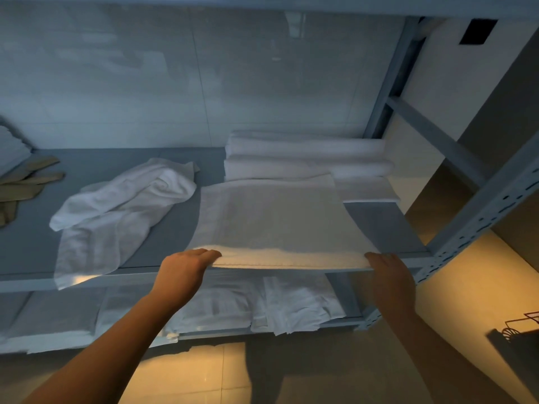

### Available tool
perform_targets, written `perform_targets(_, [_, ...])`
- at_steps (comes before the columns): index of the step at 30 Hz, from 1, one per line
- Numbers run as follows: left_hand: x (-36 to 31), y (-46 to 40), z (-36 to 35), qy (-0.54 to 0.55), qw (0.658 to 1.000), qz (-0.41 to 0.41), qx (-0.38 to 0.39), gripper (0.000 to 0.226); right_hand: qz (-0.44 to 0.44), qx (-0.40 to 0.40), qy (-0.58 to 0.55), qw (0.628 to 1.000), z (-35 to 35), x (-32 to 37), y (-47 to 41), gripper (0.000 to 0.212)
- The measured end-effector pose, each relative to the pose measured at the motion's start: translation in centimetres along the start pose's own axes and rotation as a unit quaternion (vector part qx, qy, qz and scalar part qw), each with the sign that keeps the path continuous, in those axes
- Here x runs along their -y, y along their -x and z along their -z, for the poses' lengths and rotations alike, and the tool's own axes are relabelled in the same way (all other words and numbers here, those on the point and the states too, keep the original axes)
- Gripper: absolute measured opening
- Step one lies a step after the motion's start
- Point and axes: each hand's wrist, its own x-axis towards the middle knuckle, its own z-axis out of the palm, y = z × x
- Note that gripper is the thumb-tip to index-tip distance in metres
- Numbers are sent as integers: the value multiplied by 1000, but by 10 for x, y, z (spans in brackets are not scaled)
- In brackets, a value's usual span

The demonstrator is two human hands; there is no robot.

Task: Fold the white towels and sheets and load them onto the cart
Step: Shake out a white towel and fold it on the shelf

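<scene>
At centre frame, a left hand [186, 272] and a right hand [389, 275] pinch the near corners of a white towel [271, 223] spread on the grey shelf [175, 228], soft, limp cloth likely best held by its corners.

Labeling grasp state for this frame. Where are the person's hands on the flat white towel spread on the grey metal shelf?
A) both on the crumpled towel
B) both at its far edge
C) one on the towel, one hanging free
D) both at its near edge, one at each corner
D: the left hand and the right hand each grip a near corner of the flat white towel, which lies on the grey metal shelf.
</scene>
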Motion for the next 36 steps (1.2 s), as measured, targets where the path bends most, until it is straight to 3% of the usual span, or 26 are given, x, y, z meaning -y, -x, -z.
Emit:
perform_targets(2, [0,7,2,0,1000,-3,5,46,0,-2,11,1000,7,1,6,29])
perform_targets(5, [2,18,4,6,1000,-8,10,44,-19,10,14,1000,19,9,14,43])
perform_targets(11, [10,41,13,23,1000,12,12,32,-34,6,17,999,39,27,29,39])
perform_targets(18, [20,60,28,43,999,30,-11,6,-25,-13,32,999,60,42,35,38])
perform_targets(22, [30,59,31,46,998,29,-34,10,-41,2,50,998,62,47,27,44])
perform_targets(26, [47,48,23,42,997,61,-19,11,-71,24,49,996,51,45,3,30])
perform_targets(30, [64,22,8,44,992,120,-9,15,-47,19,43,998,26,40,-24,18])
perform_targets(36, [92,-44,-24,65,981,182,16,19,-49,89,8,995,-33,11,-76,12])
